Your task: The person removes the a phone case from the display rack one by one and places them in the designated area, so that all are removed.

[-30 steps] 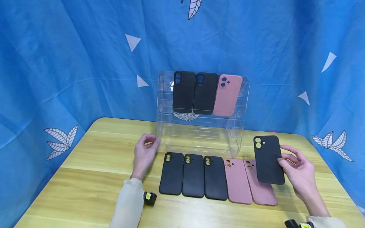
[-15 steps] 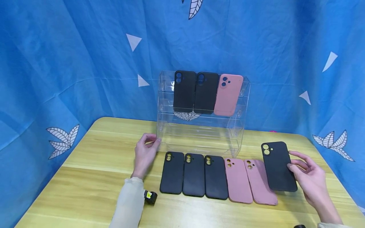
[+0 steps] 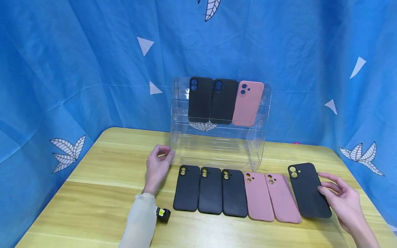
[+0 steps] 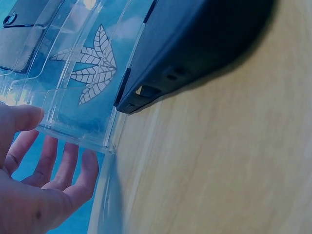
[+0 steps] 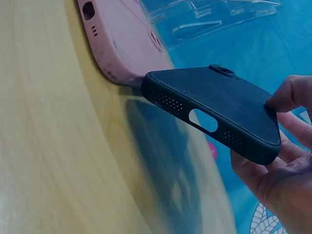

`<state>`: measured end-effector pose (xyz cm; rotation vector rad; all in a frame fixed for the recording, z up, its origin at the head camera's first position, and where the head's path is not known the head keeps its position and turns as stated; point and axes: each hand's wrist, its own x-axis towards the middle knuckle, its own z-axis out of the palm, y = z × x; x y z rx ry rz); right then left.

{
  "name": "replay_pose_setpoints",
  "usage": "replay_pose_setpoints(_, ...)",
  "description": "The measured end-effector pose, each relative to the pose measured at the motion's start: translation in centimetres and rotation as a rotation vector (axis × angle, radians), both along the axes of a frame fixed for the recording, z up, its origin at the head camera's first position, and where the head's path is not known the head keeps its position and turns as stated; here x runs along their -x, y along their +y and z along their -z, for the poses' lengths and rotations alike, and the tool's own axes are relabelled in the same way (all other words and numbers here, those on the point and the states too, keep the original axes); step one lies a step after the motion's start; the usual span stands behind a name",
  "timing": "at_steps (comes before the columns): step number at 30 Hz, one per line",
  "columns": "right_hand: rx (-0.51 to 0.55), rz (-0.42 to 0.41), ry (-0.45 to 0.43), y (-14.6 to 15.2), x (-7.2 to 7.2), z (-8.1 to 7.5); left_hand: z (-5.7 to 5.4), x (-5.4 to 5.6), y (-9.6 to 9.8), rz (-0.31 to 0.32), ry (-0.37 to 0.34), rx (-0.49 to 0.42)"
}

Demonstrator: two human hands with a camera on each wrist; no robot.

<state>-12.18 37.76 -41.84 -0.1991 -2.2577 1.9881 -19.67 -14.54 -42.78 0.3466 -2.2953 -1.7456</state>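
My right hand [image 3: 342, 203] pinches a black phone case [image 3: 310, 191] by its right edge, at the right end of a row of cases. In the right wrist view, that case [image 5: 214, 107] is tilted above the table with a gap and a shadow under it. Beside it lies a pink phone case [image 3: 282, 198], then another pink case [image 3: 258, 196] and several black cases [image 3: 211, 191]. My left hand [image 3: 158, 168] holds the lower left side of a clear display stand [image 3: 217, 160], thumb and fingers at its edge in the left wrist view.
On the stand's upper tier lean two black cases [image 3: 201, 100] and a pink case [image 3: 248, 103]. Its lower tiers are transparent. A blue patterned curtain [image 3: 93, 69] hangs behind the wooden table [image 3: 102, 172]. A small black camera [image 3: 163, 215] sits at the left wrist.
My right hand has moved right and down with the black case, from over the last pink case to just beside it. The left hand stays at the stand.
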Motion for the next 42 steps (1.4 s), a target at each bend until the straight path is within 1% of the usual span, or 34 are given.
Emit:
replay_pose_setpoints(3,-0.028,-0.008,-0.037,0.3,-0.2,0.1,0.0,0.0,0.0,-0.001,-0.005,-0.003)
replay_pose_setpoints(12,-0.182,-0.036,-0.18,0.8,-0.4,0.3,0.0,-0.1,-0.1,0.004,-0.002,-0.011)
replay_pose_setpoints(16,-0.214,-0.043,-0.206,0.9,-0.4,0.4,0.0,-0.1,-0.2,0.004,0.01,-0.006)
replay_pose_setpoints(20,-0.269,-0.056,-0.222,1.1,-0.3,0.6,0.1,-0.1,-0.1,0.0,0.018,0.007)
replay_pose_setpoints(25,-0.411,-0.063,-0.263,1.3,-0.2,0.6,0.1,-0.1,-0.1,-0.003,0.013,0.006)
replay_pose_setpoints(28,-0.537,-0.07,-0.284,1.2,0.1,0.5,0.1,-0.1,-0.1,0.0,0.011,0.002)
replay_pose_setpoints(32,-0.746,-0.075,-0.265,0.9,0.5,0.4,0.1,-0.1,-0.1,0.003,0.009,-0.004)
replay_pose_setpoints(34,-0.827,-0.073,-0.241,0.8,0.6,0.4,0.1,-0.1,-0.1,0.006,0.003,-0.005)
replay_pose_setpoints(37,-0.892,-0.072,-0.207,0.7,0.7,0.4,0.0,-0.1,-0.1,0.007,-0.006,-0.004)
replay_pose_setpoints(42,-0.966,-0.064,-0.139,0.7,0.5,0.8,0.0,0.0,0.0,0.008,-0.009,-0.007)
